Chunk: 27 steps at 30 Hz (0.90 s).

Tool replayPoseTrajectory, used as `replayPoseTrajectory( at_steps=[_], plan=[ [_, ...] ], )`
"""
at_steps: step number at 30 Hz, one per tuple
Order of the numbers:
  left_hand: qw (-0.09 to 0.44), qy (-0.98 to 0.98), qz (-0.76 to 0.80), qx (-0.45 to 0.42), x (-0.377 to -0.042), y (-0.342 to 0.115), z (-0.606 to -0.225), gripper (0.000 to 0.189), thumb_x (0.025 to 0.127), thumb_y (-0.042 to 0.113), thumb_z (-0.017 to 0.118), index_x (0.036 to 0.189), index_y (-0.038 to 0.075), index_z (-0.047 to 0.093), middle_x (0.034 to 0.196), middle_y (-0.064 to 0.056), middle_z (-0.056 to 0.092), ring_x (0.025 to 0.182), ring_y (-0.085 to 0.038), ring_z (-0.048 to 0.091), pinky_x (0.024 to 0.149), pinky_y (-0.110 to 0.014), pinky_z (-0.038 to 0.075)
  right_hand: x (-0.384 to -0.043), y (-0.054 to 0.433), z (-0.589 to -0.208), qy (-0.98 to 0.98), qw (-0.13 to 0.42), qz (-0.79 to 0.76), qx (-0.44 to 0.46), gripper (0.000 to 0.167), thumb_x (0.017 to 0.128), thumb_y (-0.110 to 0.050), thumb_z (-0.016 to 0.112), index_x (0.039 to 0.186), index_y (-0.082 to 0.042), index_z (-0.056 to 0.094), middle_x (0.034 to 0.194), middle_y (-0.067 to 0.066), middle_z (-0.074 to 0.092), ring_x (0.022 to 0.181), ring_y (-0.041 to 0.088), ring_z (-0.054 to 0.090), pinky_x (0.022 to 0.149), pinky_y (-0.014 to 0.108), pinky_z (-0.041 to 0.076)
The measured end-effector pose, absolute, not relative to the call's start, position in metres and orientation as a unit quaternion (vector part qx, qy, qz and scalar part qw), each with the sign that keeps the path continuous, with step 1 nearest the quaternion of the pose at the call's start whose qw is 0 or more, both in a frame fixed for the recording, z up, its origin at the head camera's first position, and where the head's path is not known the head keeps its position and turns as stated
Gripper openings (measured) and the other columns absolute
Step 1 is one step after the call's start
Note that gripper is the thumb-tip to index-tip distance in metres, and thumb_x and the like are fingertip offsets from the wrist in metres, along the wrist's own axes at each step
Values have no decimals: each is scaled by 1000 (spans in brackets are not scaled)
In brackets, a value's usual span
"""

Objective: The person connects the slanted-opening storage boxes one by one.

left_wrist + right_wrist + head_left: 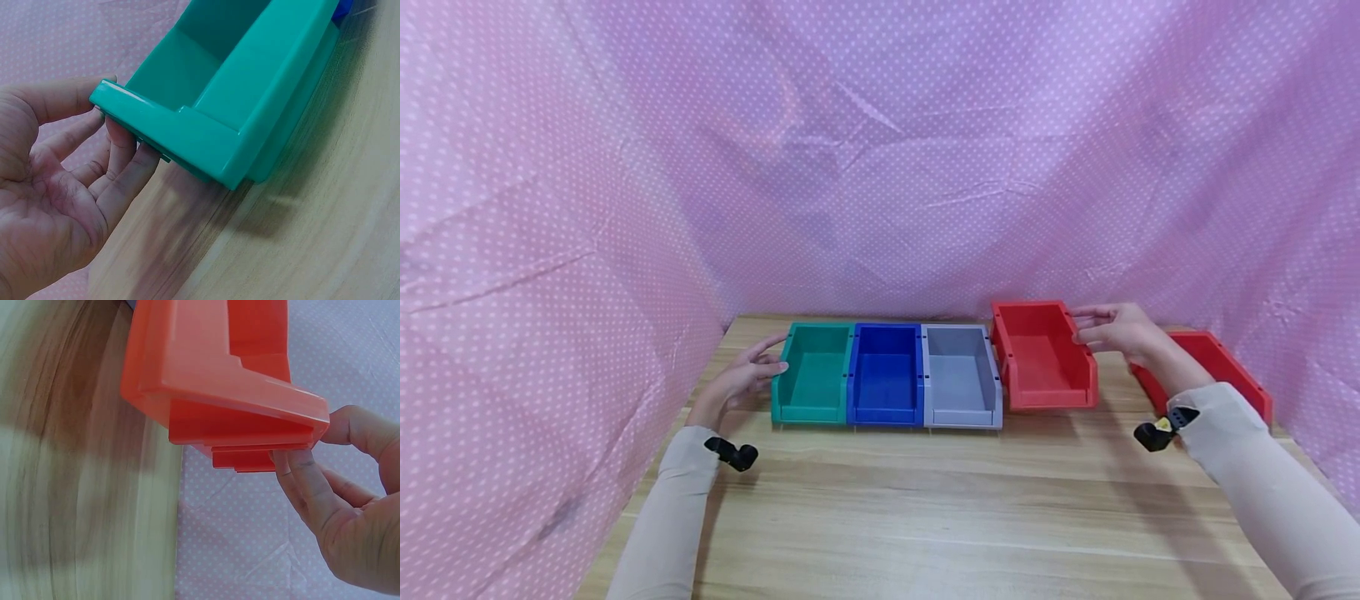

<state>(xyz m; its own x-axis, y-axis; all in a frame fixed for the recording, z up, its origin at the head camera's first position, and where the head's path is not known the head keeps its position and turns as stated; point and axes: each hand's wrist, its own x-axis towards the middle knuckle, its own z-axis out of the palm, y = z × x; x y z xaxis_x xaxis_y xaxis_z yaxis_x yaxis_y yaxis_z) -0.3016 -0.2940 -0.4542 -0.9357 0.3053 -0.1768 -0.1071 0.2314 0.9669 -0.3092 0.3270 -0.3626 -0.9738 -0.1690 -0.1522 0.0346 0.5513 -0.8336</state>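
In the head view, a green storage bin (815, 375), a blue storage bin (886, 379) and a grey storage bin (960, 375) stand side by side on the table. My left hand (747, 377) holds the green bin's left side wall; its fingertips meet the rim and tuck under the lip in the left wrist view. At the right of the row, my right hand (1123, 333) grips a red storage bin (1047, 358) by its right side wall. This bin is raised and slightly tilted, close beside the grey one. The right wrist view shows fingertips under its lip (275, 409).
A second red bin (1213, 367) rests at the far right of the wooden table (880, 517), partly hidden behind my right forearm. Pink dotted cloth (880, 167) hangs behind the table and along both sides. A small black device (733, 454) sits on each wrist.
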Motion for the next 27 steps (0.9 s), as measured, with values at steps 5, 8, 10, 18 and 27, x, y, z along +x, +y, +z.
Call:
replayPoseTrajectory(
  at_steps=[5, 8, 10, 18, 27],
  plan=[
    [166, 769, 614, 65, -303, -293, -455, 75, 104, 17, 59, 165, 22, 17, 138, -20, 41, 121, -25, 50, 119, -56, 32, -309, 326, -367, 874, 105, -473, -37, 64, 96, -9, 68, 151, 9, 40, 143, 36, 50, 90, 2, 70, 86, 33, 61],
    [168, 770, 613, 62, -303, -293, -454, 75, 104, 17, 60, 165, 23, 17, 139, -20, 41, 120, -23, 51, 119, -56, 32, -309, 325, -368, 872, 104, -477, -32, 64, 95, -8, 69, 150, 10, 41, 142, 36, 52, 88, 0, 69, 84, 33, 61],
    [168, 770, 612, 62, -304, -293, -454, 75, 104, 17, 60, 165, 22, 18, 139, -20, 41, 119, -22, 51, 120, -56, 32, -310, 325, -369, 868, 104, -485, -33, 65, 95, -7, 69, 150, 11, 40, 140, 35, 54, 87, -1, 69, 84, 32, 61],
    [166, 772, 611, 60, -306, -294, -454, 73, 104, 18, 60, 165, 23, 19, 129, -10, 45, 113, -16, 52, 119, -56, 32, -314, 329, -375, 858, 116, -499, -33, 65, 97, -5, 67, 151, 12, 36, 133, 26, 63, 86, -3, 68, 82, 29, 61],
    [168, 773, 609, 62, -308, -295, -453, 74, 104, 19, 60, 165, 22, 19, 120, -2, 50, 108, -11, 56, 110, -40, 45, -311, 329, -371, 869, 134, -476, -30, 69, 98, -12, 67, 155, 7, 34, 147, 36, 46, 95, 3, 69, 88, 34, 60]
  ],
)
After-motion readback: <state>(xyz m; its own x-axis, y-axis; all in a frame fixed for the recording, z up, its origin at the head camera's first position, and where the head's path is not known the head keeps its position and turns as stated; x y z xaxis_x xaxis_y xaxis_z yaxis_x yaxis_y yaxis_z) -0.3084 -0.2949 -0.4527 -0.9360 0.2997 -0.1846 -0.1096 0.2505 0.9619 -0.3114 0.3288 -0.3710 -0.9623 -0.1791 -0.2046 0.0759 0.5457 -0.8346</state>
